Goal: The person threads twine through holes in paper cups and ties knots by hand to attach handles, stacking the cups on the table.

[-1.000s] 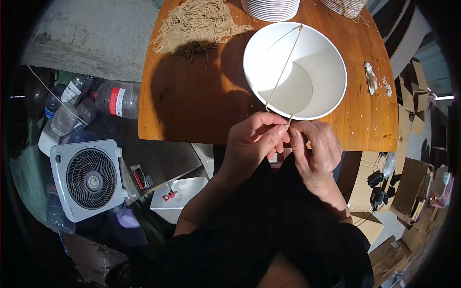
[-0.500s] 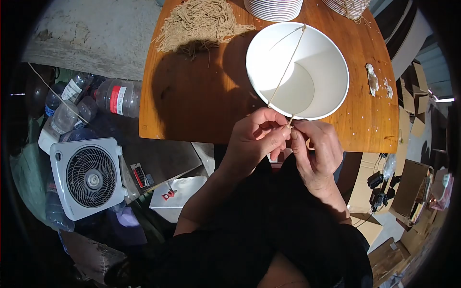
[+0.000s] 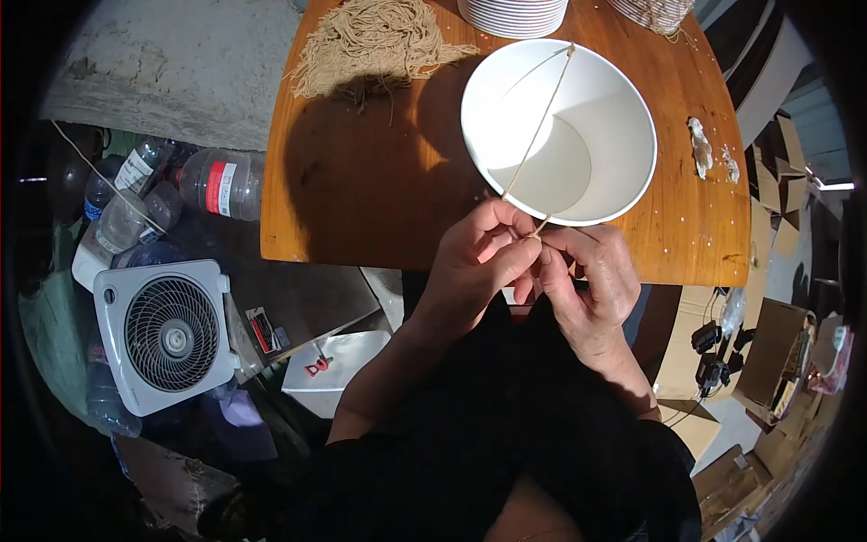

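A white paper bucket [image 3: 614, 135] stands at the table's near edge, its mouth tilted toward me. Thin tan string [image 3: 542, 122] runs across the mouth from the far rim to the near rim. Just outside the near rim, my left hand [image 3: 488, 253] pinches the string between thumb and fingers. Close against it, my right hand [image 3: 591, 280] also pinches the string, fingertips almost touching those of the left. A small knot or loop seems to sit between the fingertips; its exact shape is hidden.
A heap of tan strings [image 3: 370, 45] lies at the back left of the wooden table [image 3: 361, 199]. Stacked white buckets [image 3: 515, 16] and a string bundle [image 3: 655, 14] stand behind. Left below are a fan [image 3: 172, 334] and plastic bottles [image 3: 221, 185]; cardboard boxes [image 3: 768, 361] are at right.
Both hands have shifted very slightly left and closer together at the string. The fingertips now cover more of the knot. The bucket has barely moved.
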`<state>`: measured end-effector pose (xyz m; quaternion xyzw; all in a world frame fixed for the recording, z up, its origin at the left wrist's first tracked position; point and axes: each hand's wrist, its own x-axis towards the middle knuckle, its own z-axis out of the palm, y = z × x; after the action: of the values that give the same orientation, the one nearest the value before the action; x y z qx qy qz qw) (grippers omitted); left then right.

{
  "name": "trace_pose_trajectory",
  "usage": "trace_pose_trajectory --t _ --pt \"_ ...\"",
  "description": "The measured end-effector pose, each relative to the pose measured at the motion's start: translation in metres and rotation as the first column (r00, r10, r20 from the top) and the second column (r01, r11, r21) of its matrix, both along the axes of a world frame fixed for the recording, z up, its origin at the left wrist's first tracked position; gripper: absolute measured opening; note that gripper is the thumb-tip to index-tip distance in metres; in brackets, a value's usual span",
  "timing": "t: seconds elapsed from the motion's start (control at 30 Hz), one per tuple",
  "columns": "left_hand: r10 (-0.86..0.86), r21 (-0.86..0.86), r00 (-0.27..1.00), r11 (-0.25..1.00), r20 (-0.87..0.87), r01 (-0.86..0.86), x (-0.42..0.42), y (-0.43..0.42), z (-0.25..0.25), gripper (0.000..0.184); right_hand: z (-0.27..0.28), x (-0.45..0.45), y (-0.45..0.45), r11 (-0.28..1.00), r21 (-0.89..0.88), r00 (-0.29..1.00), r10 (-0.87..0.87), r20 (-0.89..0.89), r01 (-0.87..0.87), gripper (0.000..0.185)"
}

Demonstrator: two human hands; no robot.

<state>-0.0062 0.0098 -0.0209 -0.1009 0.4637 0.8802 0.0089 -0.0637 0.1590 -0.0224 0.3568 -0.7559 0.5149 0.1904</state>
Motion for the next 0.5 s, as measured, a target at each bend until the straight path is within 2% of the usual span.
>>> trace_pose_trajectory --t 0.13,0.2,0.3,0.43,0.5 --pt "-0.005 0.003 1.000 1.000 -0.024 0.005 -0.001 0.000 -0.002 0.010 -0.001 -0.001 0.000 1.000 0.004 1.000 -0.012 -0.014 0.012 0.017" --pt "0.004 -0.067 0.996 0.998 -0.094 -0.010 -0.001 0.000 -0.006 0.009 0.000 0.000 -0.002 0.999 0.016 0.999 -0.040 0.007 0.040 0.015" --pt "-0.004 -0.158 0.994 0.987 -0.106 -0.013 0.000 -0.002 -0.005 0.008 -0.001 0.000 -0.001 0.998 0.039 0.999 -0.052 0.010 0.052 0.015" --pt "-0.023 -0.157 0.997 0.988 -0.073 0.012 0.000 -0.007 -0.003 0.007 -0.001 -0.002 -0.003 0.998 0.030 0.998 -0.056 -0.027 0.057 0.015" --pt "-0.073 -0.080 0.997 0.994 -0.005 0.073 0.000 -0.011 -0.004 0.009 -0.003 -0.003 -0.003 0.996 0.043 0.996 -0.073 -0.054 0.076 0.014"
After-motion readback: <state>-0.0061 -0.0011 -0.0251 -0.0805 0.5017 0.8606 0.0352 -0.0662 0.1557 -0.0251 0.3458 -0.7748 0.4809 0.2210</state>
